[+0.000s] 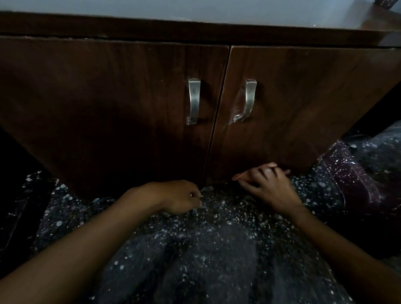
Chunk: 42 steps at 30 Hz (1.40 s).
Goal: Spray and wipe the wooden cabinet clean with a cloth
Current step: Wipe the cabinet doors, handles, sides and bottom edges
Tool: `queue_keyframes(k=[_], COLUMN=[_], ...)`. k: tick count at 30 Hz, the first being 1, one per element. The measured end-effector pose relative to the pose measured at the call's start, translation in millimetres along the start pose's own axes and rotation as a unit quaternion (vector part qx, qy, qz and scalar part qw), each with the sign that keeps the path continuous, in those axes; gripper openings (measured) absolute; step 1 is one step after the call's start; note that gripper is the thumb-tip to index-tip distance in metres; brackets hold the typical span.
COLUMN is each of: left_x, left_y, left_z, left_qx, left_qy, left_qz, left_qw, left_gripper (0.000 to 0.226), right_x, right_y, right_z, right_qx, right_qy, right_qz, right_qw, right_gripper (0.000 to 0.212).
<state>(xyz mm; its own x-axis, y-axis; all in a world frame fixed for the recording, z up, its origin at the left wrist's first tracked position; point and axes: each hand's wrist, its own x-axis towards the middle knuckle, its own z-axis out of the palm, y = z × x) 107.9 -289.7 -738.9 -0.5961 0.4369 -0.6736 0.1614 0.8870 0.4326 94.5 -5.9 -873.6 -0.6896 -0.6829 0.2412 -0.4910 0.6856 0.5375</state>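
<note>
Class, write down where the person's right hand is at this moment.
In the head view, the right hand lies low, right of centre, at the bottom edge of the right cabinet door, with the left hand just to its left.

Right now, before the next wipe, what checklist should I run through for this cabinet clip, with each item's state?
1. Cabinet doors closed: ok, both shut.
2. Spray bottle in sight: not ok, none visible.
3. Cloth in hand: cannot tell; the left hand is curled against the speckled fabric, and the right hand is blurred.
4. Hands at the cabinet: ok, both by the doors' bottom edge.
5. Right door handle area clean: not ok, whitish marks by its lower end.
</note>
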Motion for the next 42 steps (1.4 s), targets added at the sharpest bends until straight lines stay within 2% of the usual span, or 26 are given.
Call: queue_keyframes(k=[3,8,11,14,16,19,21,23,28,32,34,37,42], left_x=[-2,-4,-2,-4,-4,-4,-6,-8,-14,-16,-19,-24,-37], left_y=[-6,-12,-16,-16,-15,-12,-10,-10,-15,-14,-14,-16,-25], left_z=[-1,-3,-3,-3,-3,-3,-3,-3,-5,-4,-4,-5,-8], left_qx=[-0.005,0.004,-0.004,0.002,0.003,-0.011,-0.013,-0.024,-0.035,-0.028,-0.019,-0.014,-0.029], left_qy=[-0.013,-0.013,-0.018,-0.018,-0.018,-0.028,-0.033,-0.034,-0.032,-0.023,-0.034,-0.04,-0.019], left_qz=[-0.002,-0.006,-0.01,-0.02,-0.023,-0.021,-0.022,-0.019,-0.021,-0.018,-0.016,-0.019,-0.022], left_qw=[1.0,1.0,1.0,1.0,1.0,0.999,0.999,0.999,0.999,0.999,0.999,0.999,0.999], left_gripper=[0.031,0.039,0.024,0.036,0.04,0.032,0.042,0.047,0.042,0.044,0.045,0.045,0.046], right_x=[-6,26,53,63,61,54,45,32,-9,-45,-49,-33,16], right_y=[12,-9,-40,-53,-50,-43,-39,-32,16,46,47,42,9], right_z=[-6,-8,-9,-10,-7,6,17,23,22,9,5,2,-4], right_qx=[-0.013,-0.005,0.008,0.016,0.008,-0.013,-0.014,-0.015,-0.02,-0.025,-0.03,-0.037,-0.009], right_qy=[-0.006,0.056,0.091,0.112,0.112,0.081,0.056,0.029,-0.072,-0.146,-0.162,-0.149,-0.046], right_qz=[0.009,-0.061,-0.078,-0.082,-0.103,-0.172,-0.183,-0.163,-0.125,0.008,0.046,-0.012,-0.12], right_qw=[1.0,0.997,0.993,0.99,0.988,0.982,0.981,0.986,0.989,0.989,0.985,0.988,0.992], right_gripper=[0.053,0.047,0.04,0.035,0.035,0.037,0.038,0.04,0.045,0.042,0.041,0.044,0.043])
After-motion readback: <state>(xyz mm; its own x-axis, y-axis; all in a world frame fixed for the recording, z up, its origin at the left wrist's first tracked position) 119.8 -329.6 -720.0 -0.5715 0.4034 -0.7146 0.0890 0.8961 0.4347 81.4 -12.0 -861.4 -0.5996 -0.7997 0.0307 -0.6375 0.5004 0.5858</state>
